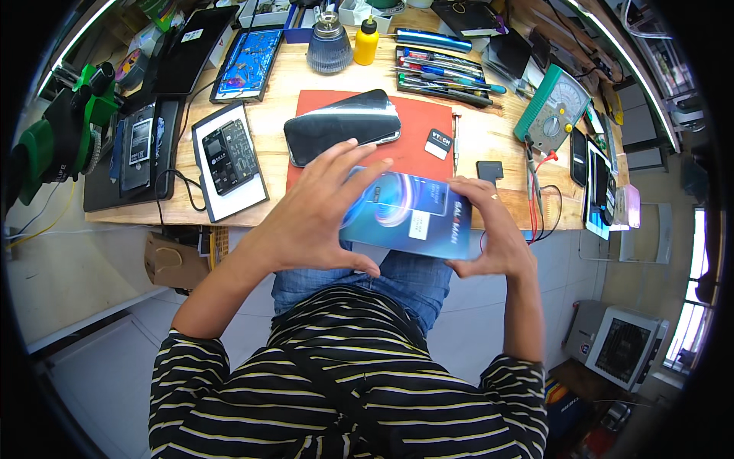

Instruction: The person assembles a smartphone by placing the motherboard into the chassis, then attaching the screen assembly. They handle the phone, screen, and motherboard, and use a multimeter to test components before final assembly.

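Note:
A flat blue box (401, 214) with a purple swirl print and a white sticker is held over my lap, just off the table's front edge. My right hand (497, 226) grips its right end, thumb at the lower corner and fingers at the upper one. At the box's left end, my left hand (325, 203) has its fingers spread and its thumb apart; the fingers overlap the upper left corner, and whether they touch it I cannot tell. Beyond them, a black smartphone (336, 126) lies on a red mat (417, 111), with a small black-and-white card (438, 143) to its right.
A slim screwdriver (456, 141) and a small black piece (489, 170) lie right of the mat. Farther back stand a screwdriver tray (443, 76), a yellow bottle (367, 42) and a glass jar (329, 46). A green multimeter (552, 111) with leads is at right, a circuit board (229, 157) at left.

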`<state>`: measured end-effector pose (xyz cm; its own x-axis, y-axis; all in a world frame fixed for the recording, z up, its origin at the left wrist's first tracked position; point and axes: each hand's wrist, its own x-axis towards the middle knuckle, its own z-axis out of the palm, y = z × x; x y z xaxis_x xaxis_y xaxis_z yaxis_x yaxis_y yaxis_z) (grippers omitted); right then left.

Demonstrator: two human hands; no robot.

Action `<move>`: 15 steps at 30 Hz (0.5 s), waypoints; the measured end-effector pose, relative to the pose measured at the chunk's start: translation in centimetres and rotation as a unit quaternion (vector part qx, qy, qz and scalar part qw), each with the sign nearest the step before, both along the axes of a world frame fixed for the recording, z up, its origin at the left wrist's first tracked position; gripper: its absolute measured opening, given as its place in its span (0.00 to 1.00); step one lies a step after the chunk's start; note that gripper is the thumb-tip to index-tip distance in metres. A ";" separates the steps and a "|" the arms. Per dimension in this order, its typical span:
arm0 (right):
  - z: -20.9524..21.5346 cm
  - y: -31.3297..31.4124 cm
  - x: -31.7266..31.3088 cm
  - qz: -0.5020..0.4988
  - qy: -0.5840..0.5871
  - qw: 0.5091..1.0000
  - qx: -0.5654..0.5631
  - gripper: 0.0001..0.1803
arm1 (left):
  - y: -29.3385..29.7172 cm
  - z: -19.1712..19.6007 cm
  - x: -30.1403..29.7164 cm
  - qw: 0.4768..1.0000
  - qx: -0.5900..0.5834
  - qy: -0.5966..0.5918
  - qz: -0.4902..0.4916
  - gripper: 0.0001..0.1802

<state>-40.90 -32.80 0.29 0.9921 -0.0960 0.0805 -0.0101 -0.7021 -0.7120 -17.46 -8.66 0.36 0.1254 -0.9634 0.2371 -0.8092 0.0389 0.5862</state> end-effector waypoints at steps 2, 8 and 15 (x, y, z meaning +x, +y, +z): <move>0.2 -0.2 2.4 0.050 0.006 0.998 -0.020 0.58 | -0.6 0.0 -1.0 1.000 0.014 -0.028 0.002 0.68; 0.2 -0.9 4.5 0.086 0.016 0.992 -0.091 0.63 | -3.6 -1.0 -1.9 0.992 0.096 -0.061 0.050 0.65; -2.2 -0.2 2.3 -0.038 -0.004 0.999 -0.039 0.65 | -5.2 -1.4 -1.3 0.983 0.146 -0.094 0.052 0.58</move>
